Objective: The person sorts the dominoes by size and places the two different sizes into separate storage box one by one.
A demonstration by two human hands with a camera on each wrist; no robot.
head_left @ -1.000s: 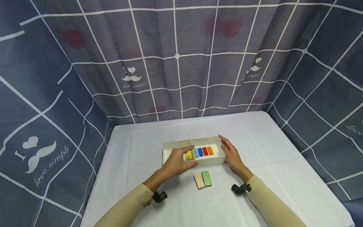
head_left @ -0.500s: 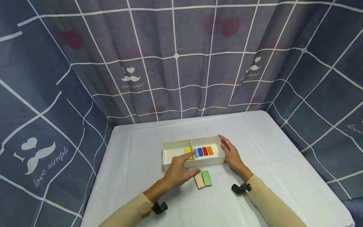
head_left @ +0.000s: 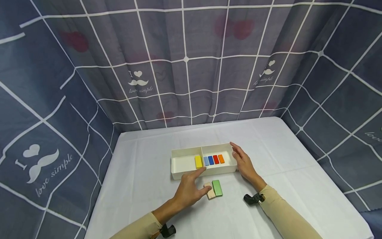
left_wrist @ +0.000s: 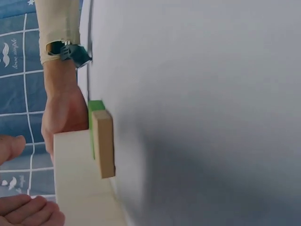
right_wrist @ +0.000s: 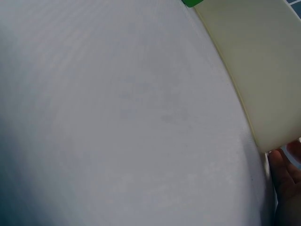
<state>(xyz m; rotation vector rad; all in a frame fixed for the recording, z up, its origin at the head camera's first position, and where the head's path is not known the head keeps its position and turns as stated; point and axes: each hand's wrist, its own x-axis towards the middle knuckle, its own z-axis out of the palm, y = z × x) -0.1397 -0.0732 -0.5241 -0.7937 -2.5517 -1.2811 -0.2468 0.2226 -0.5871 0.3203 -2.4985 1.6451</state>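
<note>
A white two-compartment box (head_left: 185, 175) sits on the table. My right hand (head_left: 247, 166) holds its right end, thumb at the rim and fingers along the outside. A yellow block (head_left: 198, 161) lies in the left compartment; light blue (head_left: 206, 161), dark blue (head_left: 211, 160), red (head_left: 216, 159) and orange (head_left: 221, 158) blocks line up in the right one. In front of the box a beige wooden block (left_wrist: 104, 146) lies beside a green block (head_left: 217, 188). My left hand (head_left: 188, 191) hovers by the beige block, thumb and index finger spread, the thumb overlapping it in the head view.
A white cloth (head_left: 143, 186) covers the table. Dark grid-patterned curtains (head_left: 167, 83) enclose it at the back and both sides. Each wrist wears a small black camera, such as the one by the right sleeve (head_left: 286, 212).
My left hand has drawn back from over the box toward the beige block, bringing the yellow block into full view. The right hand and the box have stayed in place.
</note>
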